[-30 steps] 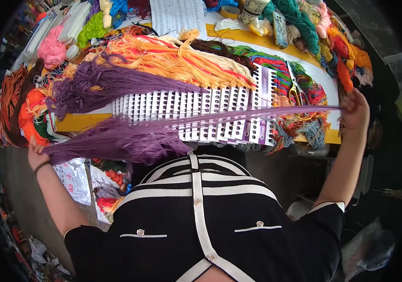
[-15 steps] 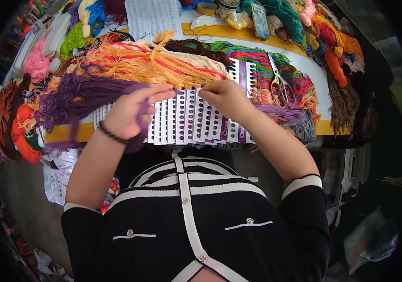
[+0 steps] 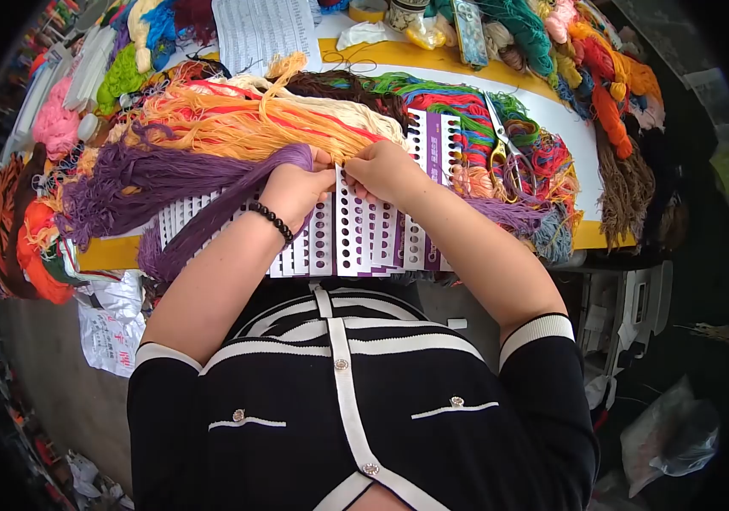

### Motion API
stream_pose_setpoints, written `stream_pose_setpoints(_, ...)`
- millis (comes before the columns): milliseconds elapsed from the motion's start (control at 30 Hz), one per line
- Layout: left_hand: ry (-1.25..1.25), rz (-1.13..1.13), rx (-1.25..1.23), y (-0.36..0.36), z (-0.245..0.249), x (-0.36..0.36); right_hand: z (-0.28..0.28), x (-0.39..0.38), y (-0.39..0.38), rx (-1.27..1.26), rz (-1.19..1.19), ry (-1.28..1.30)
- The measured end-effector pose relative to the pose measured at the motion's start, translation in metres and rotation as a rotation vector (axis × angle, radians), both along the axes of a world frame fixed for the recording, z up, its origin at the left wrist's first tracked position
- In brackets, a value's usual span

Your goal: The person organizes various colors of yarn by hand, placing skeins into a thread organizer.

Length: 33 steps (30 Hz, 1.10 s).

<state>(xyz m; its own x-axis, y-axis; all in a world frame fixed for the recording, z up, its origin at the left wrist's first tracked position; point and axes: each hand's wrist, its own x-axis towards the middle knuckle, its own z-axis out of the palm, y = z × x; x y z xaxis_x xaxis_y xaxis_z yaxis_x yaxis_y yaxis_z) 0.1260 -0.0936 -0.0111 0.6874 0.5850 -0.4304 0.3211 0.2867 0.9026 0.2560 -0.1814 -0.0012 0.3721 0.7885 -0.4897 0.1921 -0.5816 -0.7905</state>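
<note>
Head view: at the centre of the frame the two bare hands meet over a spread of white perforated cards (image 3: pixel 354 230). The left hand (image 3: pixel 295 187) is curled closed around a purple thread bundle (image 3: pixel 230 204), which passes over its thumb side and trails toward the table's yellow front edge (image 3: pixel 113 254) at centre left. The right hand (image 3: pixel 386 175) has its fingertips bunched at the upper end of one card; whether they pinch it or only rest there, I cannot tell.

The likeliest trouble, to my eye, is tangling. The bundle runs close by the beaded bracelet (image 3: pixel 272 223), so a turn of that wrist could snag strands and pull them out of line. Orange threads (image 3: pixel 237 123) lie right beside the fingers, and a careless pinch might gather some in with the purple. The cards overlap and reach the near edge, lower centre; a sideways tug or a dragging forearm could shift them or bend one through its row of holes. Scissors (image 3: pixel 498 153) rest on multicoloured threads (image 3: pixel 556 162) right of centre, where a swing of the right arm might knock them.
</note>
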Motion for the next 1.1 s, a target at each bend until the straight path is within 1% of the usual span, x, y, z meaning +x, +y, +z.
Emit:
stream_pose_setpoints(67, -0.021, 0.037, -0.010, -0.002, 0.001, 0.000, -0.004, -0.004, 0.001, -0.019, 0.019, -0.036)
stream_pose_setpoints(133, 0.037, -0.029, 0.044, 0.000, -0.001, 0.000, -0.012, -0.008, 0.000, 0.125, 0.202, -0.546)
stream_pose_setpoints(167, 0.038, -0.028, 0.043, 0.002, -0.001, -0.001, -0.014, -0.006, -0.001, 0.125, 0.203, -0.544)
stream_pose_setpoints(233, 0.083, -0.073, 0.181, 0.006, -0.005, -0.006, -0.014, -0.001, -0.005, 0.154, 0.182, -0.194)
stream_pose_setpoints(267, 0.085, -0.072, 0.180, 0.011, -0.007, -0.011, -0.010, 0.000, -0.006, 0.154, 0.183, -0.192)
stream_pose_setpoints(333, 0.227, -0.159, 0.707, 0.021, -0.008, -0.019, 0.001, 0.000, -0.008, 0.043, -0.015, 0.156)
stream_pose_setpoints(433, 0.177, -0.184, 0.686, 0.019, 0.000, -0.022, 0.001, -0.002, -0.008, 0.072, -0.014, 0.152)
stream_pose_setpoints(500, 0.200, -0.206, 0.640, 0.017, 0.008, -0.020, -0.007, -0.003, -0.007, 0.096, -0.011, 0.126)
stream_pose_setpoints(567, 0.008, -0.103, 0.283, 0.016, 0.011, -0.020, -0.012, -0.002, -0.009, 0.118, -0.010, 0.101)
stream_pose_setpoints(600, 0.009, -0.108, 0.285, 0.015, 0.015, -0.021, -0.012, -0.002, -0.010, 0.144, -0.003, 0.070)
stream_pose_setpoints(667, -0.378, 0.082, -0.347, 0.010, 0.026, -0.023, -0.015, -0.002, -0.011, 0.171, -0.002, 0.041)
stream_pose_setpoints(767, -0.388, 0.132, -0.391, 0.003, 0.033, -0.017, -0.009, -0.004, -0.011, 0.164, -0.050, 0.082)
stream_pose_setpoints(800, -0.403, 0.061, -0.363, 0.009, 0.019, -0.017, -0.003, -0.005, -0.013, 0.183, -0.129, 0.248)
stream_pose_setpoints(833, -0.403, 0.059, -0.363, 0.009, 0.015, -0.016, 0.003, -0.005, -0.014, 0.201, -0.209, 0.414)
stream_pose_setpoints(867, -0.335, -0.016, -0.258, 0.007, 0.012, -0.016, 0.003, -0.004, -0.014, 0.200, -0.212, 0.414)
stream_pose_setpoints(933, -0.186, -0.137, -0.038, -0.003, 0.017, -0.012, 0.003, 0.001, -0.014, 0.268, -0.379, 0.685)
stream_pose_setpoints(967, -0.185, -0.139, -0.043, -0.004, 0.011, -0.011, 0.003, 0.001, -0.015, 0.264, -0.383, 0.685)
stream_pose_setpoints(1033, -0.201, -0.360, 0.189, -0.002, -0.007, -0.004, 0.003, 0.003, -0.014, 0.261, -0.355, 0.661)
stream_pose_setpoints(1067, -0.122, -0.410, 0.394, 0.004, -0.010, -0.003, -0.003, 0.004, -0.012, 0.244, -0.290, 0.624)
stream_pose_setpoints(1100, -0.120, -0.410, 0.393, 0.010, -0.011, -0.008, -0.004, 0.004, -0.011, 0.244, -0.290, 0.626)
